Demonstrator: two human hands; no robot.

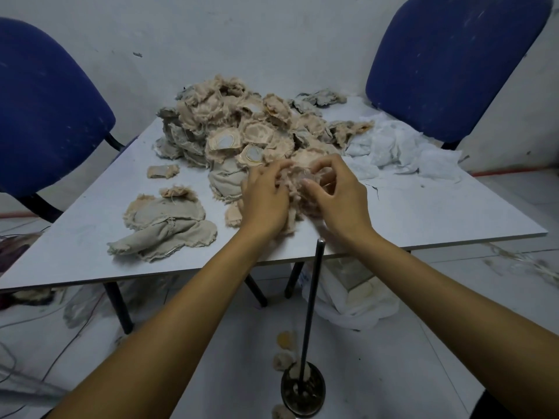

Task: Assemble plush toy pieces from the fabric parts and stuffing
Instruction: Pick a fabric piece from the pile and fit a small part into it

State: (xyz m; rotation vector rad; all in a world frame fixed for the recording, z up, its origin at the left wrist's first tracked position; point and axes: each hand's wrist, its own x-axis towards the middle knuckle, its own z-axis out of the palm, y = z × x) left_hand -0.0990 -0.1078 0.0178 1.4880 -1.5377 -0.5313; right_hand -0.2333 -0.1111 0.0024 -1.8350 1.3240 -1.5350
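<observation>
Far left: a blue chair (pixel 45 116) pushed against the surface (pixel 90 258). On the surface's near left, a flattened grey-beige sewn shell (pixel 163 228) with frayed edges, and just beyond it two small tan scraps (pixel 162 171), apart from the main heap.

Centre back: a big heap of tan and grey fabric parts (pixel 242 128), some showing pale oval patches. Just in front of that heap, both hands at work on one fuzzy tan plush piece (pixel 295 184). Left hand (pixel 264 198) with fingers curled down over the piece's left side, gripping it. Right hand (pixel 335 192) with thumb and fingers bent, pinching the pile at its right side.

Probably turning or opening the piece for filling, though the opening itself hidden under the fingers. Best done by holding the seam steady with the left hand and working the edge open in small pinches with the right; frayed edges likely to pull loose if tugged hard.

Right of the hands: white stuffing (pixel 393 149) spread over the far right corner, near enough to reach. Behind it, a second blue chair (pixel 453 65).

In the way: a metal rod on a round base (pixel 305 358) standing on the floor between the forearms, its tip at the surface's near edge, easy to knock with an elbow.
</observation>
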